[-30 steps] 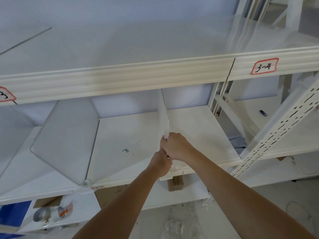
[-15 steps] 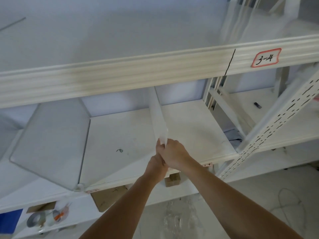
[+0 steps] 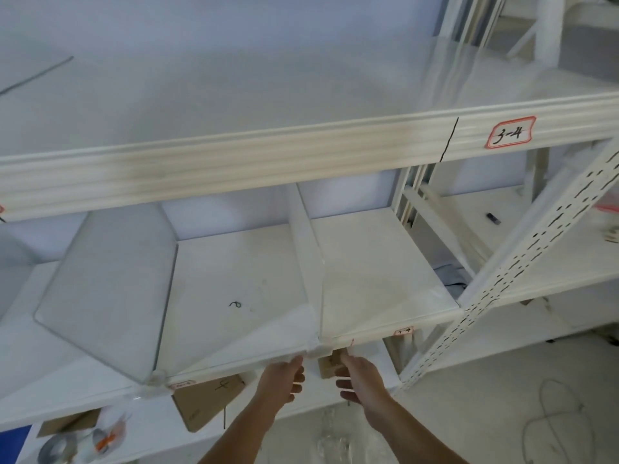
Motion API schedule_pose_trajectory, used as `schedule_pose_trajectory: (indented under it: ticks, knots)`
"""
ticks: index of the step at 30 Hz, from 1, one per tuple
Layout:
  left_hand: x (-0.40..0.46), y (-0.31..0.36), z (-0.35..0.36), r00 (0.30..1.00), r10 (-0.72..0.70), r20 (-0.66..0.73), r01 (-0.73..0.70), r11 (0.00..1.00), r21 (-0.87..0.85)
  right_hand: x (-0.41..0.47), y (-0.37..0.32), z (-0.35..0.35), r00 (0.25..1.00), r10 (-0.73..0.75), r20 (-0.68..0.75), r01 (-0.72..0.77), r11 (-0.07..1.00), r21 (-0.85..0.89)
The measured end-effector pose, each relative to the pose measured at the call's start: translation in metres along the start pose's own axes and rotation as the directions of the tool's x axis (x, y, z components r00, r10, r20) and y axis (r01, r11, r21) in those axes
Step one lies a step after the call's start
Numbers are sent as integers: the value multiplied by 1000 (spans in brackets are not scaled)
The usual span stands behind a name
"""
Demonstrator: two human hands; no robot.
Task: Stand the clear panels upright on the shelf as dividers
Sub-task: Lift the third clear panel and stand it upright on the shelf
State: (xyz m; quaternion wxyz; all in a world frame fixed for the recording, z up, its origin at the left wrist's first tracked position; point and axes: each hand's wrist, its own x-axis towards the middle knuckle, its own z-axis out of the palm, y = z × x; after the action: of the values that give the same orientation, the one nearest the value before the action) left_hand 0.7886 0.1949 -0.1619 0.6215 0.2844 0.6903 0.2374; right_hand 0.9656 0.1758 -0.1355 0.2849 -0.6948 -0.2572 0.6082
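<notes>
Both hands hang just below the shelf's front lip [image 3: 385, 334], loosely curled and holding nothing: the left hand [image 3: 283, 380] to the left of the middle clear panel [image 3: 310, 262], the right hand [image 3: 360, 380] to its right, each just short of the small clear foot clip [image 3: 316, 349] at the panel's front end. That panel stands upright on the shelf, running from the back wall to the front lip, its near edge thin and nearly invisible. A second clear panel [image 3: 107, 286] stands well to its left, its face catching a grey sheen, with its own clip [image 3: 154, 380] at the lip. I'd judge these sheets light and stiff but slick and easy to scratch or crack at a corner; they look prone to tipping sideways if nudged. Best taken by the front vertical edge, pinched on both faces low down near the clip, not by the top. A label reading 3-4 [image 3: 510, 132] sits on the beam above, to the panel's right.
</notes>
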Motion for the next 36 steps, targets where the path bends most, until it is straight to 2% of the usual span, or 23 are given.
schedule_pose_trajectory:
  ticks: [3, 6, 9, 13, 17, 20, 24, 28, 32, 36]
  knots:
    - [5, -1, 12, 990, -136, 21, 137, 963, -230, 16, -2, 14, 995, 73, 69, -84, 980, 182]
    - [10, 3, 25, 991, -129, 40, 134, 918, -373, 31, -10, 27, 989, 113, 100, -142, 919, 368]
    - [16, 10, 42, 996, -86, 5, 79, 885, -459, 44, -11, 30, 984, 100, 148, -153, 901, 405]
    - [18, 11, 56, 992, -111, -55, 62, 830, -554, 56, -7, 21, 986, 23, 165, -89, 909, 407]
    - [26, 3, 55, 996, -81, 25, 77, 752, -654, 65, 1, 18, 990, -27, 139, -34, 906, 423]
    - [33, -1, 59, 996, -52, 73, 88, 721, -688, 74, 5, 12, 988, -38, 151, -28, 911, 412]
    - [36, 4, 81, 993, -105, 50, 109, 694, -712, 84, 9, -6, 988, -30, 150, -33, 914, 404]
    - [34, 15, 109, 993, -90, 76, 117, 692, -712, 95, 12, -33, 985, -56, 163, -14, 919, 394]
    - [29, 25, 127, 994, -83, 78, 114, 715, -690, 99, 10, -53, 982, -85, 168, 12, 919, 394]
    - [26, 29, 127, 993, -115, 36, 114, 788, -605, 99, 9, -56, 986, -71, 149, 17, 942, 336]
